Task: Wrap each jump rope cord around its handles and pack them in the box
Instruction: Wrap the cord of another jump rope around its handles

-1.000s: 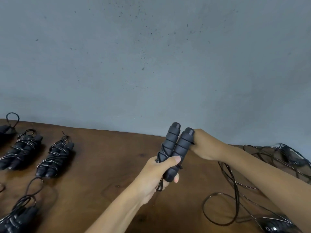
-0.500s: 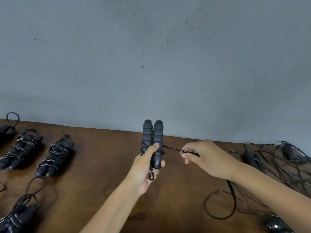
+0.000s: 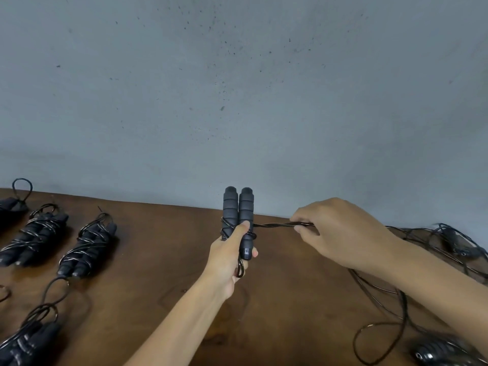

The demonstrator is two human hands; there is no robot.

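Left hand: the left hand (image 3: 229, 256) is curled round the lower part of the two handles (image 3: 238, 210), thumb pressed across the first turns of cord; the handles stand upright, side by side and touching, above the middle of the table (image 3: 148, 273).
Right hand: the right hand (image 3: 340, 233) pinches the cord (image 3: 272, 225) between thumb and fingertips just right of the handles, the strand stretched level between them.
What changed: a second ago the right hand sat against the handle tops and the pair leaned right; now the pair is upright, the hand has drawn out to the right, and the cord is taut.
Meaning: one turn looks just laid, and the tension suggests the next loop is being set up; only a few turns are on, so this rope is early in its wrap.
Slack: the loose cord (image 3: 380, 307) trails from under the right forearm into coils on the near right of the table.
Done: wrapped ropes (image 3: 87, 244) lie in rows at the left.
Waiting: a tangle of unwrapped ropes (image 3: 454, 241) at far right.
Box: not in view.
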